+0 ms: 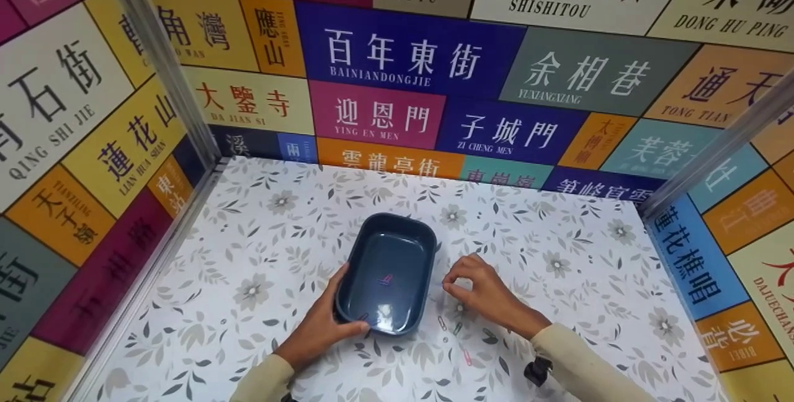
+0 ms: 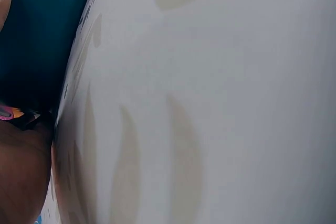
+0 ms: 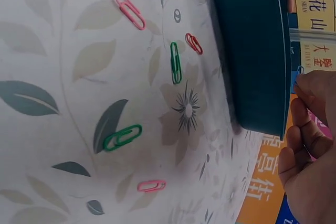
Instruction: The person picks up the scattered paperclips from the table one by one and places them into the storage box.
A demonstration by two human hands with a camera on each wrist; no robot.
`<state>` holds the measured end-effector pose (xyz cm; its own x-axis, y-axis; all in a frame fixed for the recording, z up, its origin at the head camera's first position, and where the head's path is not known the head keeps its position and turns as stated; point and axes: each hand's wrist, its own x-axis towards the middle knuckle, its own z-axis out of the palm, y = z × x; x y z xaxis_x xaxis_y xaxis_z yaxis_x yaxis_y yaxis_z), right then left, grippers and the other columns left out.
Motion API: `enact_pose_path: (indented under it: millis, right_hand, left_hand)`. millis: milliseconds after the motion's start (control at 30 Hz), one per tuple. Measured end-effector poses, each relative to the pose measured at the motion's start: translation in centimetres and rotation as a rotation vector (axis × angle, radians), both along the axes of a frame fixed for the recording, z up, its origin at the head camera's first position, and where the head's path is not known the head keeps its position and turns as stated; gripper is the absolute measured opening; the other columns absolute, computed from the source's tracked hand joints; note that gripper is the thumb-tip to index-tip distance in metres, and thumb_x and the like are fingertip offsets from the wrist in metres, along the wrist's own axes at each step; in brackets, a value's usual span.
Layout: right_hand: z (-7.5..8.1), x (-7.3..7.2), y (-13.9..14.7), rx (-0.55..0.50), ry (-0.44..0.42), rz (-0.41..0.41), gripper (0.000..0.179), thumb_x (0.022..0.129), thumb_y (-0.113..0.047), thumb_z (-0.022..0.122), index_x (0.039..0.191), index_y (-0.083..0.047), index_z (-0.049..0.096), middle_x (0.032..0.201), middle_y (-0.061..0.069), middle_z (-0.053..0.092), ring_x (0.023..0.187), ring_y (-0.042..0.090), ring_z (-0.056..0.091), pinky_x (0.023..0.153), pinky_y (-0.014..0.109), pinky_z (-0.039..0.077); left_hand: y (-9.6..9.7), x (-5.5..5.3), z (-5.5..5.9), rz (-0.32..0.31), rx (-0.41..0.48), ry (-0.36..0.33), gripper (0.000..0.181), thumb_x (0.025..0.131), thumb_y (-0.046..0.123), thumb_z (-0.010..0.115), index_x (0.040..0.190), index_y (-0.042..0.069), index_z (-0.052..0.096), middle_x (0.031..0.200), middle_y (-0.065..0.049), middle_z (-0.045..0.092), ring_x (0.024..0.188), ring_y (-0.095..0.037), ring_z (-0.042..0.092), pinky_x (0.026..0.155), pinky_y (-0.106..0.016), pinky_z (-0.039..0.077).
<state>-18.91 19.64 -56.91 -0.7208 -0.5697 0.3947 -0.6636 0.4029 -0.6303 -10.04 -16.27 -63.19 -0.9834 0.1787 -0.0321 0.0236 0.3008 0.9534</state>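
A dark blue-green rectangular dish point(image 1: 355, 253) stands on the table. My left hand point(image 1: 322, 327) grips its near left side, thumb over the rim and fingers along the outer wall. Inside lie a few small paper clips point(image 1: 386, 280), pink and blue among them. To the right of the dish, my right hand point(image 1: 487, 293) is raised, thumb and index finger pinching a small pale paper clip point(image 3: 300, 70), mostly hidden by the fingertips. Below that hand on the table are a red paper clip point(image 3: 193, 43), green paper clips point(image 3: 176, 62) and pink paper clips point(image 3: 129, 11).
The table point(image 1: 291, 228) has a white cover printed with grey leaves and flowers. Panels with large Chinese lettering point(image 1: 403, 48) rise at the back and both sides. Metal posts point(image 1: 167, 61) stand at the corners. A dark wrist strap point(image 1: 538, 370) sits by the right sleeve.
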Motion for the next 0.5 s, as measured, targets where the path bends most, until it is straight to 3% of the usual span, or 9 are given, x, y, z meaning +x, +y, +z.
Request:
enact_pose_path:
  millis: [300, 500]
  right_hand:
    - [1.0, -0.8, -1.3, 0.098, -0.053, 0.052, 0.009, 0.098, -0.006, 0.082, 0.093, -0.013, 0.084, 0.095, -0.003, 0.071, 0.094, 0.023, 0.058, 0.084, 0.036, 0.052]
    - [1.5, -1.3, -2.0, 0.156, -0.076, 0.070, 0.007, 0.100, -0.006, 0.081, 0.095, -0.007, 0.084, 0.095, -0.001, 0.070, 0.094, 0.025, 0.057, 0.086, 0.039, 0.052]
  left_hand:
    - [0.1, -0.1, -0.1, 0.003, 0.010, 0.008, 0.127, 0.083, 0.033, 0.098, 0.179, 0.024, 0.016, 0.184, -0.006, 0.020, 0.167, -0.035, 0.021, 0.134, -0.060, 0.015]
    - [0.1, 0.0, -0.1, 0.000, 0.009, 0.014, 0.127, 0.083, 0.032, 0.098, 0.179, 0.022, 0.015, 0.184, -0.006, 0.019, 0.167, -0.035, 0.021, 0.134, -0.060, 0.016]
